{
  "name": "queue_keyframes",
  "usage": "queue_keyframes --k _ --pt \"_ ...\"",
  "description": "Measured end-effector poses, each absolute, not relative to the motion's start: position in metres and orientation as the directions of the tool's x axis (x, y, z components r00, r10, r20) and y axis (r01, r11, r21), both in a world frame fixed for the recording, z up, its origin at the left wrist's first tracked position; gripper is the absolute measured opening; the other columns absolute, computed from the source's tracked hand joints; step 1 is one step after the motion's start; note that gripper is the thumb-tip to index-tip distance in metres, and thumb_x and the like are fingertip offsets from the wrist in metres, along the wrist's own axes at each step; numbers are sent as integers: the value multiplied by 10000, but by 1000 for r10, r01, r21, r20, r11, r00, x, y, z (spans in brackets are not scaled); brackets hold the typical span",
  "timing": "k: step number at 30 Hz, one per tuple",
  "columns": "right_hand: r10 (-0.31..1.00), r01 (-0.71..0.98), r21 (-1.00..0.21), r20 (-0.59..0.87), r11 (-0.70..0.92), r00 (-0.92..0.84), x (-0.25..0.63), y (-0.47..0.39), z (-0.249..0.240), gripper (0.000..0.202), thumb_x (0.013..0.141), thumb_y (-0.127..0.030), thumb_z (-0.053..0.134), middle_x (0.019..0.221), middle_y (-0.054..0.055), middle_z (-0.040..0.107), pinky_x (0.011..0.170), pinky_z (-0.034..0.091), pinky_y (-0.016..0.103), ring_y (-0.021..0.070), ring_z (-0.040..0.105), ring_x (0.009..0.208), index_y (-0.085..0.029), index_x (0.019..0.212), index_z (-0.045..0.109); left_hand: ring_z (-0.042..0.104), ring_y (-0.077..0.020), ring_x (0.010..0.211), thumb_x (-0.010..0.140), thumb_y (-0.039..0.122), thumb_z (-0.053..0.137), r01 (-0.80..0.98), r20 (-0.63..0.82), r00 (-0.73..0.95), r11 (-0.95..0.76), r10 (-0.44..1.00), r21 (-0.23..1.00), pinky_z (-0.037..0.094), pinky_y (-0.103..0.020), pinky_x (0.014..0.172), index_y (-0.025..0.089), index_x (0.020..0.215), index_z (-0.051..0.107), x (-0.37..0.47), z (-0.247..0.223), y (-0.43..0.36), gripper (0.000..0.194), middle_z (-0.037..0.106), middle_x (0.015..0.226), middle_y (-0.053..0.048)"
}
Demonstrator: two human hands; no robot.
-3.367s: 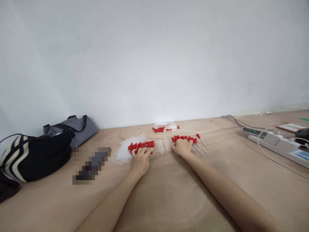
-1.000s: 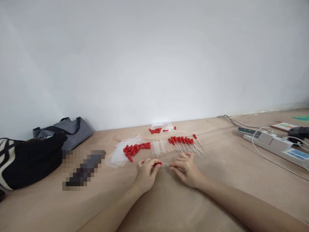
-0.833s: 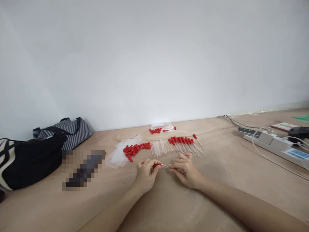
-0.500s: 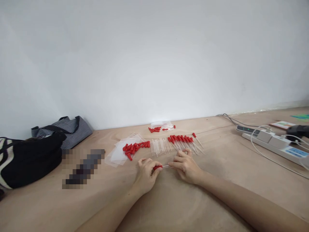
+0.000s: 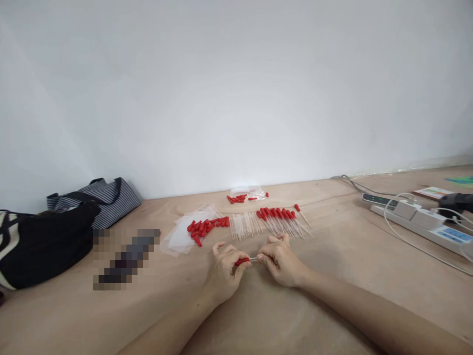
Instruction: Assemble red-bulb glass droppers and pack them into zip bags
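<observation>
In the head view, the only one, I look down on a light brown counter (image 5: 254, 320) that runs back to a plain white wall (image 5: 236, 98). My left hand (image 5: 226, 270), near the middle, pinches a red bulb (image 5: 242, 262) between thumb and fingers. My right hand (image 5: 280, 260), just beside it, grips a thin clear tube (image 5: 253, 259) that lies in line with the bulb and meets its end; I cannot tell how far in it reaches. Both hands are low over the counter, fingertips near each other.

Beyond my left hand, a heap of red bulbs (image 5: 203, 228) lies partly on fanned clear sheets (image 5: 181, 237). To its right comes a row of bare tubes (image 5: 242, 226), then a row of red-topped droppers (image 5: 279, 217), tops toward the wall, with a lone dropper (image 5: 305, 217) at the far right. Nearer the wall are a few more bulbs (image 5: 236, 199) beside a clear bag (image 5: 246, 191).

At far left sit a black bag (image 5: 55, 249) and a striped bag (image 5: 120, 202), with a pixelated object (image 5: 129, 256) in front. At far right is a white power strip (image 5: 454, 235) with plugs and cables.
</observation>
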State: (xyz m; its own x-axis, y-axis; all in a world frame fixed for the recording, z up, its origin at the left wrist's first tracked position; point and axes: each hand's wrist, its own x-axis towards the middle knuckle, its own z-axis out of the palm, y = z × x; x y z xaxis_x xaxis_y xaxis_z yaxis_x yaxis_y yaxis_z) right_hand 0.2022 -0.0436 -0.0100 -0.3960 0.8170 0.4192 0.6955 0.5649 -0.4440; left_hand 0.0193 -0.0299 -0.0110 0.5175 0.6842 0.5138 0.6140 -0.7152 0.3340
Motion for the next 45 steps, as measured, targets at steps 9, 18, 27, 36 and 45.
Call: queue_keyframes --k 9,18,27,36,45 --pt "857 700 -495 293 515 -424 203 -40 -10 278 837 -195 365 610 -15 596 762 192 327 121 431 678 -181 640 560 547 -127 662 789 234 501 611 508 562 -741 653 279 184 -410 891 212 717 589 19 -10 -29 116 633 642 50" --pt "867 706 -506 240 495 -437 205 -34 -8 346 883 -278 318 605 -21 585 765 199 320 124 443 694 -188 674 579 545 -133 684 795 229 496 620 492 565 -734 662 276 178 -426 891 210 732 581 19 -8 -25 107 641 667 44" --pt "752 737 -202 339 645 -565 225 -37 1 194 822 -246 441 735 18 625 706 181 322 153 441 766 -219 775 627 545 -157 785 815 267 465 681 428 559 -688 710 252 147 -454 917 240 783 582 9 -5 -14 124 652 766 41" --pt "911 909 -401 407 113 66 213 0 -17 246 815 -228 408 756 25 655 712 198 313 185 494 825 -243 825 653 449 -247 1027 774 320 500 933 470 162 -290 868 215 256 -432 854 229 1022 544 -19 -3 12 268 563 1087 -59" --pt "907 952 -306 402 0 129 196 30 -19 214 808 -235 406 827 70 651 744 182 349 204 500 863 -190 846 611 505 -205 918 819 156 400 945 339 289 -323 895 47 263 -400 796 264 843 627 -61 6 24 253 602 928 -28"
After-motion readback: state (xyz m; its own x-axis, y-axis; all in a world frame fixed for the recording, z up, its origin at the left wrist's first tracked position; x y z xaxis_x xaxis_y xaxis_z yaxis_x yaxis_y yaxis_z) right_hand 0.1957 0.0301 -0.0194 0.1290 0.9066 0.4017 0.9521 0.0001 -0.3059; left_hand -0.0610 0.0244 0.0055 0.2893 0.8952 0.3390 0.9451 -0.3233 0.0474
